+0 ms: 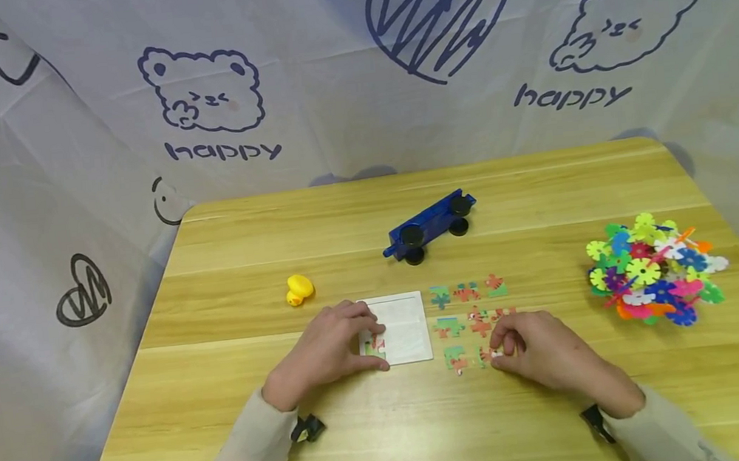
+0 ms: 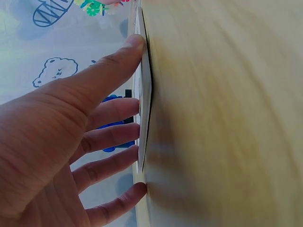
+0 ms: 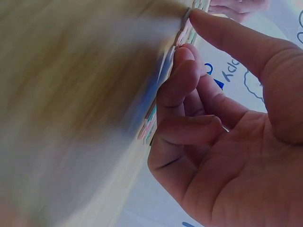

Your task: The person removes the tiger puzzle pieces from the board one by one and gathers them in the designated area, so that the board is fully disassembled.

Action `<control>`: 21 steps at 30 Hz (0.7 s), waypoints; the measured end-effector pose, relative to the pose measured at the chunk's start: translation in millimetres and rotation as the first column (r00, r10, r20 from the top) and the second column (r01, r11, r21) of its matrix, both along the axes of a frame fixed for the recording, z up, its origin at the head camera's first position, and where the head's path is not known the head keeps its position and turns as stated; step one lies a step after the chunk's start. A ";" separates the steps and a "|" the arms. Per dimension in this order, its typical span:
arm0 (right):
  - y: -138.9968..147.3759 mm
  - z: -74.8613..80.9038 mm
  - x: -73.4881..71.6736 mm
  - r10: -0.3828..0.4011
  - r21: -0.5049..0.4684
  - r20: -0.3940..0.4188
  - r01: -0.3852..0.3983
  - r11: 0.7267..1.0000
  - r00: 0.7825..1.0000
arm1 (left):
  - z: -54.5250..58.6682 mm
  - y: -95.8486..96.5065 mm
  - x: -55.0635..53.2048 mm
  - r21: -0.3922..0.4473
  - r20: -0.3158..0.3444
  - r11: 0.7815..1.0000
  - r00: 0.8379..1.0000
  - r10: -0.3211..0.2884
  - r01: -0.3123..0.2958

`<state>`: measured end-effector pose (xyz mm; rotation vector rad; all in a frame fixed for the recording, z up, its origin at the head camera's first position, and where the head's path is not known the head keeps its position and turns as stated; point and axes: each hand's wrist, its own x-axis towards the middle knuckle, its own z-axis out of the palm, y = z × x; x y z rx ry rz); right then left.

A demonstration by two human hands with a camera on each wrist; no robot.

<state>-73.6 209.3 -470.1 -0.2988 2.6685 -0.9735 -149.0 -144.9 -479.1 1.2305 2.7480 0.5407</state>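
Observation:
A white square puzzle tray (image 1: pixel 406 331) lies on the table, with a few puzzle pieces (image 1: pixel 375 346) fitted in its lower left. My left hand (image 1: pixel 334 345) rests spread across the tray's left side. Its thumb (image 2: pixel 130 52) touches the near rim, and the fingers lie fairly straight along the board. To the right, my right hand (image 1: pixel 544 347) pinches a small puzzle piece (image 1: pixel 496 353) between thumb and forefinger, low at the table. The other right fingers are curled, and the hand partly covers that piece. Several loose puzzle pieces (image 1: pixel 467 293) lie in rough rows between tray and right hand.
Behind the puzzle stands a blue toy car chassis (image 1: pixel 432 221) with black wheels. A yellow toy duck (image 1: pixel 299 289) sits beyond the left hand. At the right is a heap of colourful flower-shaped plastic discs (image 1: pixel 654 270). A printed white cloth (image 1: pixel 328 78) hangs behind the wooden table (image 1: pixel 389 436).

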 end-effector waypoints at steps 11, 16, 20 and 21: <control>-6.2 4.0 -6.1 -0.038 -0.068 -0.028 0.036 0.997 0.999 | 1.9 -1.6 -2.8 0.031 0.107 0.999 0.994 0.013 -0.016; -10.7 8.6 -9.0 -0.025 -0.087 -0.076 0.018 0.996 0.997 | 2.9 0.6 -6.6 0.033 0.130 0.999 0.991 0.012 -0.017; -15.5 11.0 -11.0 -0.014 -0.100 -0.065 0.007 0.995 0.998 | 3.2 3.0 -11.9 0.053 0.148 0.998 0.989 0.009 -0.017; -16.6 11.1 -11.3 -0.009 -0.105 -0.066 0.002 0.994 0.998 | 3.3 3.3 -13.0 0.061 0.153 0.998 0.988 0.011 -0.020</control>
